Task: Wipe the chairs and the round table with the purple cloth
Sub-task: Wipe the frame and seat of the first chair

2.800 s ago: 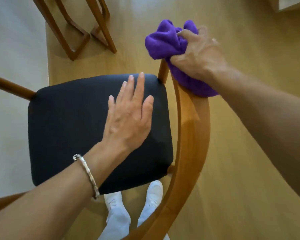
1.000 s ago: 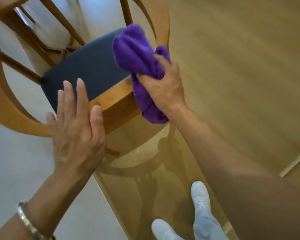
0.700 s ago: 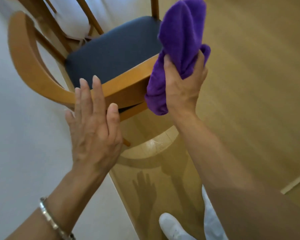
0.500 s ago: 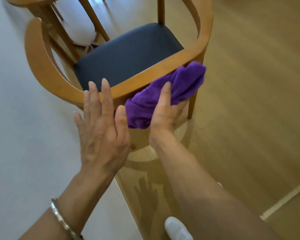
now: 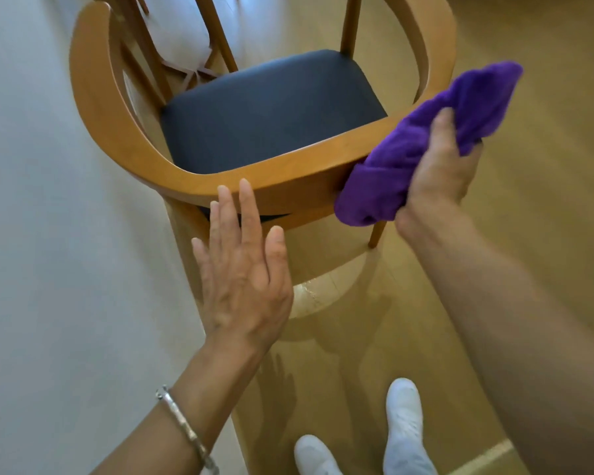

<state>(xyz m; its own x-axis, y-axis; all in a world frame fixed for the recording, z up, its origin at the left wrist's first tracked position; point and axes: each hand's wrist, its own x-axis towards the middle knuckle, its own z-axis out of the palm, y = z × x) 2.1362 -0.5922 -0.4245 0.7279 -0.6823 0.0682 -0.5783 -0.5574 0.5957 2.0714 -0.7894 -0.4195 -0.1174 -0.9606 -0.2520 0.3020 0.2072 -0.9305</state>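
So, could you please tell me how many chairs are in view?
1 for certain: the chair at centre, cloth against its back. Wooden legs behind it, top left, may belong to another, mostly hidden.

left hand: flat, fingers straight and close together, pointing forward, back of hand up | left forearm: bare, enters from lower left | right hand: fingers and thumb curled round purple cloth | right forearm: bare, extended from lower right
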